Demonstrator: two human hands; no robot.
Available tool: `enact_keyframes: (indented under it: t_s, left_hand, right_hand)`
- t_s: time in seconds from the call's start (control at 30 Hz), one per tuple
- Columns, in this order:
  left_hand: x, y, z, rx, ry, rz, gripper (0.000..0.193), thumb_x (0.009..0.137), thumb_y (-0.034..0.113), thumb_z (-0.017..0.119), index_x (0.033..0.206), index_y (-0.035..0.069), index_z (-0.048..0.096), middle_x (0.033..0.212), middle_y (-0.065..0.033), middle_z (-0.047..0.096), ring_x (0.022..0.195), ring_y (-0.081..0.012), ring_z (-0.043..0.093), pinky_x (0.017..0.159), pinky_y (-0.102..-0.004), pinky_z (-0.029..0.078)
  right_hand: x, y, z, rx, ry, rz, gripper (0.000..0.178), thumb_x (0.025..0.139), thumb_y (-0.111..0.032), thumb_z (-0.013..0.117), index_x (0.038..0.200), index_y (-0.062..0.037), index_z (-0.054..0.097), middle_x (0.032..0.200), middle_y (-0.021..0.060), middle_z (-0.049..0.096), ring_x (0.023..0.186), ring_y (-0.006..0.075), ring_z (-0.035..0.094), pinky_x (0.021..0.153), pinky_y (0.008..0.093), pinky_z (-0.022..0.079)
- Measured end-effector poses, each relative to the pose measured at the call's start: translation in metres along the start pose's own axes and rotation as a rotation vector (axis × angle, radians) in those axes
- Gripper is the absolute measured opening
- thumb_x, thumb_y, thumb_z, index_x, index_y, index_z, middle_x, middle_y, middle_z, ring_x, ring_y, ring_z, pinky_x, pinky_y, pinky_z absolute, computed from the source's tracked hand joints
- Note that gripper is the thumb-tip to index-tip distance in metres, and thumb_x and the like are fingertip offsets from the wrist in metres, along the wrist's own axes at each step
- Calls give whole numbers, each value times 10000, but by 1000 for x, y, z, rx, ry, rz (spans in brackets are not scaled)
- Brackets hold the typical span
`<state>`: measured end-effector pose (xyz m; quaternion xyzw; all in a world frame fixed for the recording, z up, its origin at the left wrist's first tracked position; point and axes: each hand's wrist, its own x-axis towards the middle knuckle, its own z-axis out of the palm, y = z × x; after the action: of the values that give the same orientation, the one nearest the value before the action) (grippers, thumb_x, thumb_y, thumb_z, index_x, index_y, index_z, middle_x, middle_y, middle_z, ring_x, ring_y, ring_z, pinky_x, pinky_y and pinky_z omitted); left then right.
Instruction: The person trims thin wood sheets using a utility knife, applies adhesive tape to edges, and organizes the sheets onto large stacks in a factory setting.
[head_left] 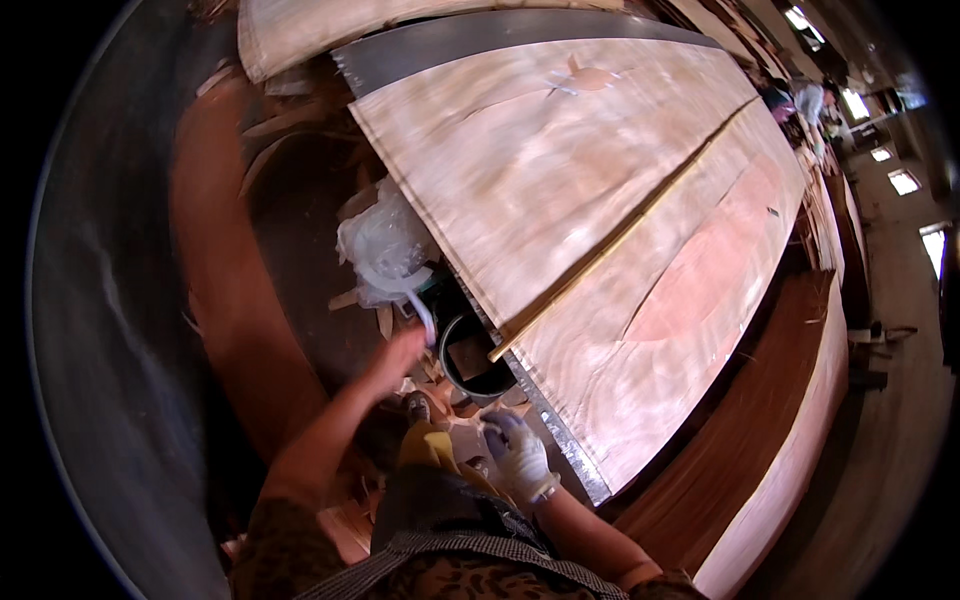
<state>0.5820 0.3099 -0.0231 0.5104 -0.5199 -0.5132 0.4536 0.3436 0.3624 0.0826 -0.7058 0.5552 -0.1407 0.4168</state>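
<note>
Blurred by motion, my bare left hand (pixel 403 352) is closed around the lower end of a pale, whitish strip (pixel 424 315). The strip runs up toward a crumpled clear plastic bag (pixel 385 245) beside the board's left edge. My right hand (pixel 522 458) wears a white glove with greyish-purple fingers; they are loosely bent and apart, with nothing visible in them. It hovers near the close corner of a large pale wood veneer sheet (pixel 480 180). Across that sheet lies a thin wooden stick (pixel 610 245), and a reddish oval patch (pixel 705 260) shows right of it.
A dark round bucket (pixel 447 370) stands under the sheet's near edge, among wood scraps. Stacked brown veneer (pixel 740 430) lies to the right. A long reddish-brown board (pixel 225 260) curves along the left. Another person (pixel 812 100) is at the far right.
</note>
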Motion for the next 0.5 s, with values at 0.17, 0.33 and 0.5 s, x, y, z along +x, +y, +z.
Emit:
enact_keyframes:
  t_s: [0.17, 0.33, 0.5]
  left_hand:
    - [-130, 60, 36, 582, -637, 354, 389, 773, 202, 533, 1154, 124, 508, 1121, -85, 519, 1044, -260, 486, 854, -342, 406]
    - [-128, 53, 14, 101, -475, -366, 409, 862, 289, 448, 1217, 86, 448, 1252, -77, 426, 1150, -220, 400, 972, -345, 283]
    - [-91, 100, 18, -791, -519, -443, 524, 929, 380, 231, 1245, -5, 392, 1306, -103, 374, 1250, -202, 261, 1039, -326, 152]
  right_hand:
    - [67, -27, 12, 986, -723, 538, 276, 843, -265, 526, 1009, -50, 577, 729, 14, 597, 526, 74, 507, 440, 196, 398]
    - [43, -67, -3, 1035, -669, 483, 207, 859, -243, 515, 941, -65, 582, 815, 22, 607, 630, 88, 568, 536, 201, 437]
    - [5, -40, 29, 231, -570, -328, 232, 833, -175, 530, 1027, -51, 551, 928, 86, 591, 900, 182, 557, 716, 283, 446]
